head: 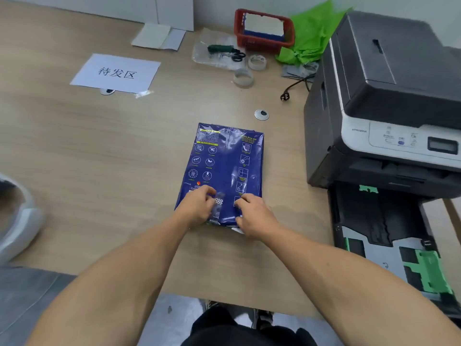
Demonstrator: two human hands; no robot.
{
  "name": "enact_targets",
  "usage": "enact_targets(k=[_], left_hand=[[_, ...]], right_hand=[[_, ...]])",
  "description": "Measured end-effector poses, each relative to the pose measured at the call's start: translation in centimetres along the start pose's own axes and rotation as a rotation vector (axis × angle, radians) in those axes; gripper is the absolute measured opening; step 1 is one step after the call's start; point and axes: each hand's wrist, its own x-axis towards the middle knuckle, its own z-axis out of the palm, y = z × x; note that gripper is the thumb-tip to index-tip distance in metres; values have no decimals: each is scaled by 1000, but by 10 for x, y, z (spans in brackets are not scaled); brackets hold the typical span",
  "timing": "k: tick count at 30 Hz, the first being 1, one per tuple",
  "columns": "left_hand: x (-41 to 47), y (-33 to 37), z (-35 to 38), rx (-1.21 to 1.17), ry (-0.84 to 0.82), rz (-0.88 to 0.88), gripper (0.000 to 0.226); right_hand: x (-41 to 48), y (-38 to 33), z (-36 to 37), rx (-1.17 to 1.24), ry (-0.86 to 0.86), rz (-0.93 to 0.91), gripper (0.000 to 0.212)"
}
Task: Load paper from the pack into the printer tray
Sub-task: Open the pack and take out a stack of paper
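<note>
I am standing at the near edge of the desk (74,151), both bare forearms reaching out over it. My left hand (197,206) and my right hand (254,213) are sitting side by side on the near end of the blue pack of paper (224,166), which is lying flat in the middle of the desk. The fingers of both hands are curled and pressed together, pinching at the wrapper along its middle seam; how firm the pinch is I cannot tell. A sliver of white is showing under my right hand at the pack's near corner, so I judge I am opening the wrapper, and no paper is out yet.

To the near right the printer tray (389,245) is standing pulled out, its green guides (431,270) showing and no paper in it. Beyond it, the printer (389,96) is sitting at the right.

Next, I judge, I need to tear the near end open, slide a stack out squarely, and carry it right to the tray.

Farther off a printed sign (117,73), scissors (237,56), tape rolls (244,77) and a red basket (264,31) are lying along the far side.
</note>
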Motion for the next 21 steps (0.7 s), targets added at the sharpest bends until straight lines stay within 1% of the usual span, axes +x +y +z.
enact_targets(k=[2, 6, 10, 14, 17, 21], left_hand=[[1, -2, 0, 13, 29, -27, 30], [15, 0, 8, 180, 83, 34, 38], [27, 6, 18, 283, 126, 41, 22], [29, 4, 23, 410, 191, 68, 19], [31, 1, 25, 430, 208, 79, 20], [30, 0, 27, 351, 221, 111, 23]], right_hand=[[-1, -1, 0, -7, -1, -11, 40], [-1, 5, -4, 12, -25, -47, 39], [0, 12, -5, 28, -31, -57, 37], [-1, 15, -3, 40, -30, -53, 34], [-2, 16, 0, 48, -35, -59, 35], [-2, 17, 4, 49, -23, -70, 38]])
